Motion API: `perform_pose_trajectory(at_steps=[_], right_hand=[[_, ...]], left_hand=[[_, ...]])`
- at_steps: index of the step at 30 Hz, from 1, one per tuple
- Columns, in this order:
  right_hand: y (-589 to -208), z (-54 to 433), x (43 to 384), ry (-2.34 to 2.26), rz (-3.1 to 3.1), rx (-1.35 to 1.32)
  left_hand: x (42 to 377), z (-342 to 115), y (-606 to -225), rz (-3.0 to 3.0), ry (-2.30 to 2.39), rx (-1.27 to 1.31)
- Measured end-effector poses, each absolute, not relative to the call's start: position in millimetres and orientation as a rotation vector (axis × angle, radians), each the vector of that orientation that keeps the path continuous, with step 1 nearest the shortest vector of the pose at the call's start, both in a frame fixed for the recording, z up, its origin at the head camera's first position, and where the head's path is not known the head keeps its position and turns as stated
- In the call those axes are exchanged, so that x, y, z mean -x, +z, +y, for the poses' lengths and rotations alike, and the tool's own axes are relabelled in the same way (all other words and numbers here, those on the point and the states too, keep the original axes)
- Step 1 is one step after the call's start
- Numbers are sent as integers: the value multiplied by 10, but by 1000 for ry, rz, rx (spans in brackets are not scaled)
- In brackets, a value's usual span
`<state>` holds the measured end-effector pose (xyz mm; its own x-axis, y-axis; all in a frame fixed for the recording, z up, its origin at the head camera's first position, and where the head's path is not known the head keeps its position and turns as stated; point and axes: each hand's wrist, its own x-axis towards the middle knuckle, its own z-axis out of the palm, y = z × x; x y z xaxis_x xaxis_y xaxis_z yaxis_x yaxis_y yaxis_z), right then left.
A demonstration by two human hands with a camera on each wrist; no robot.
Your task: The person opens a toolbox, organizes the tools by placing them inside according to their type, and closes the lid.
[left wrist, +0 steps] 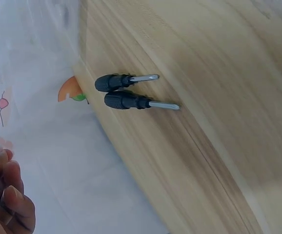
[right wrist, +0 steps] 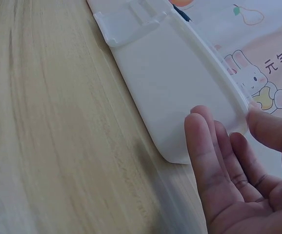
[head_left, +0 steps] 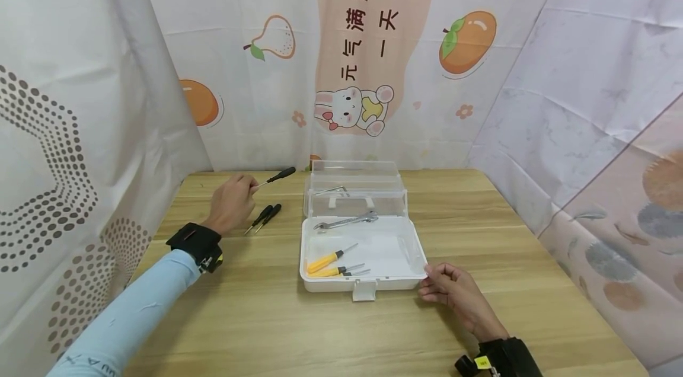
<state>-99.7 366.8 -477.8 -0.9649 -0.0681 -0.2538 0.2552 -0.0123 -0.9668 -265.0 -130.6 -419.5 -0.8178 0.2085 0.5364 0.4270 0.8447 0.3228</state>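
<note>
Screwdriver (head_left: 281, 174) near the worktop's (head_left: 240, 329) far-left edge: left hand's (head_left: 233, 204) fingers pinch its shaft (head_left: 264, 184), perhaps leaving the handle free; right hand's (head_left: 455, 293) fingers grip the toolbox's (head_left: 332, 286) near-right corner, presumably steadying it.

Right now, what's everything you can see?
table: one, tan, centre
box: one, white, open on table
lid: one, clear, box's back
black screwdrivers: three, black, one held, two on table
yellow screwdrivers: seemingly three, yellow, in box
wrench: at least one, silver, in box
bent rod: at least one, silver, at lid
curtains: several, mostly white, behind, beside table
sleeve: one, light blue, left arm
straps: two, black, wrists
left hand: one, pinching black screwdriver
right hand: one, at box corner
</note>
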Motion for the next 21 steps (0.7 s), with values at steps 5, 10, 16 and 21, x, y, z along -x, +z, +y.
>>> perform_pose_trajectory(at_steps=[5, 10, 16, 21], right_hand=[[-4779, 3667, 999, -2072, 2040, -199], [-4789, 3673, 1002, -2077, 2030, -202], [-4791, 3676, 1009, -2076, 2028, -198], [-4795, 3674, 1011, -2072, 2031, -197]], left_hand=[[2670, -1265, -4182, -2524, -613, 482], [2695, -1226, -4195, -2525, -614, 490], [2720, -1176, -4197, -2499, -598, 499], [2742, -1130, -4173, -2481, -590, 508]])
